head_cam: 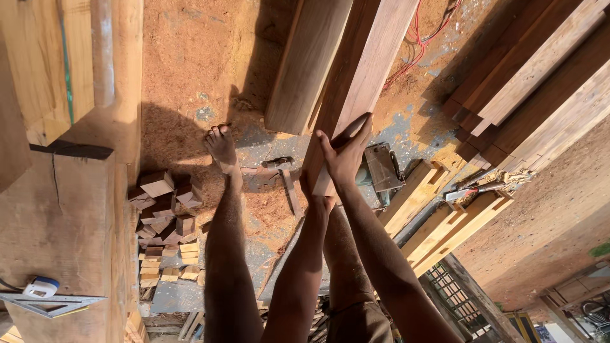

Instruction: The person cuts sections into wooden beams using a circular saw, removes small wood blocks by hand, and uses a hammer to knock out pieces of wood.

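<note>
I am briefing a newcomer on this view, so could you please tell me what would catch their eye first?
In the centre, the left hand and right hand grip a long reddish-brown wooden plank that runs up and away. Below it lies a sawdust-covered floor, with a bare foot left of centre. A heap of small wooden offcut blocks sits at lower left.

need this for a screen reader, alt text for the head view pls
Seen from above, a person's right hand and left hand grip the end of a long reddish wooden plank over a sawdust-covered floor. A pile of small wood offcuts lies near their bare foot.
</note>
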